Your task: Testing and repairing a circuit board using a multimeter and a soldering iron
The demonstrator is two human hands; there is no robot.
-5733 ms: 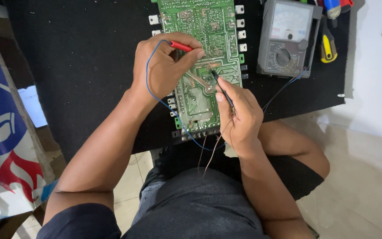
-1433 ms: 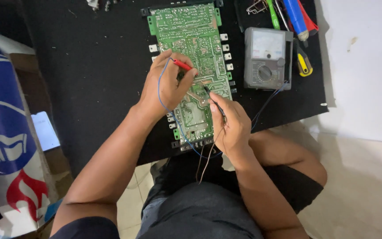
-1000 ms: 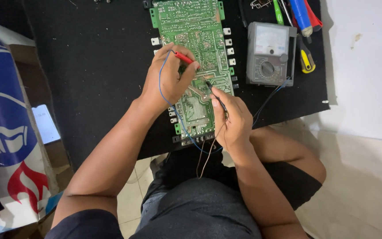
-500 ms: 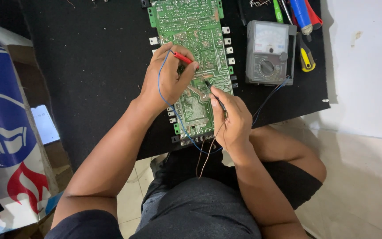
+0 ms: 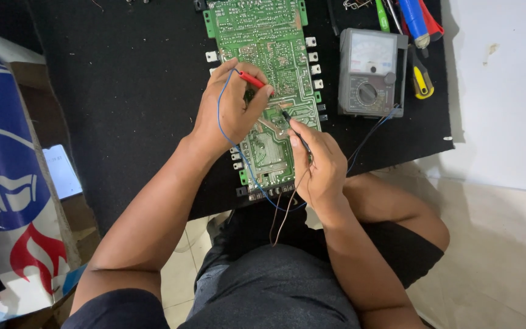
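Hands barely shifted since earlier frame; both probes stay on the board. Left hand (image 5: 229, 113) pinches red probe (image 5: 252, 79), right hand (image 5: 319, 164) clamped on black probe (image 5: 293, 128), tips touching green circuit board (image 5: 269, 73) lying between them. Board looks stiff, light, fragile; hold by edges. Meter (image 5: 369, 73) beyond right hand.

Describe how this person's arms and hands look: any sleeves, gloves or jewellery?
Both arms are bare from the upper arm down. The left hand and right hand wear no gloves, and no rings, watch or bracelets show. A dark short sleeve covers the left upper arm. The fingers are uncovered.
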